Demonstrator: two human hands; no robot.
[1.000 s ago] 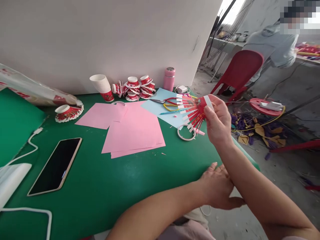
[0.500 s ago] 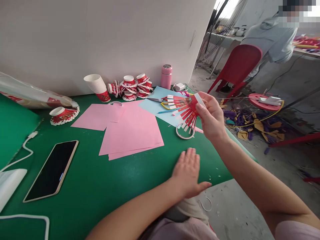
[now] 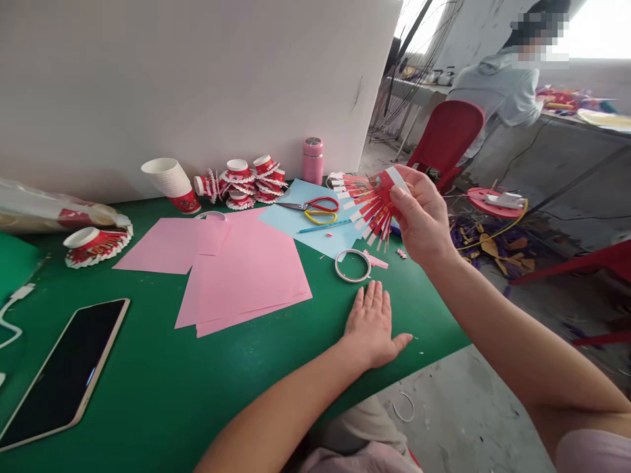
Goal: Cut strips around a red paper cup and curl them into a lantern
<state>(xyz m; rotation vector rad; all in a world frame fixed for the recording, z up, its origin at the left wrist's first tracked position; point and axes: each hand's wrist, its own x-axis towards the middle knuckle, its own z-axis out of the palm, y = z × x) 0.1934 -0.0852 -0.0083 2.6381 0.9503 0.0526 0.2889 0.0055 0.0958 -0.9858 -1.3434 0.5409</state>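
Observation:
My right hand (image 3: 424, 213) is raised above the right side of the green table, thumb and fingers pinching a fringed piece of a red paper cup (image 3: 378, 197). Its narrow white-tipped strips fan out to the left. Palm down, my left hand (image 3: 372, 325) lies flat on the table with fingers stretched out. Just beyond its fingertips is a roll of white tape (image 3: 353, 266). Scissors (image 3: 315, 207) with red and yellow handles and a blue pencil (image 3: 323, 226) rest on light blue paper (image 3: 296, 217). Pink paper sheets (image 3: 251, 276) lie left of my left hand.
Stacked paper cups (image 3: 172, 184), several fringed red cups (image 3: 240, 180) and a pink bottle (image 3: 313, 159) stand by the wall. Another fringed cup (image 3: 96, 243) and a phone (image 3: 64, 368) are at left. A person (image 3: 493, 85) sits on a red chair (image 3: 446, 135) at back right.
The view has swung to the right. My right hand has shifted right with the fringed cup, uncovering the scissors and tape. My left hand has slid forward, closer to the tape roll.

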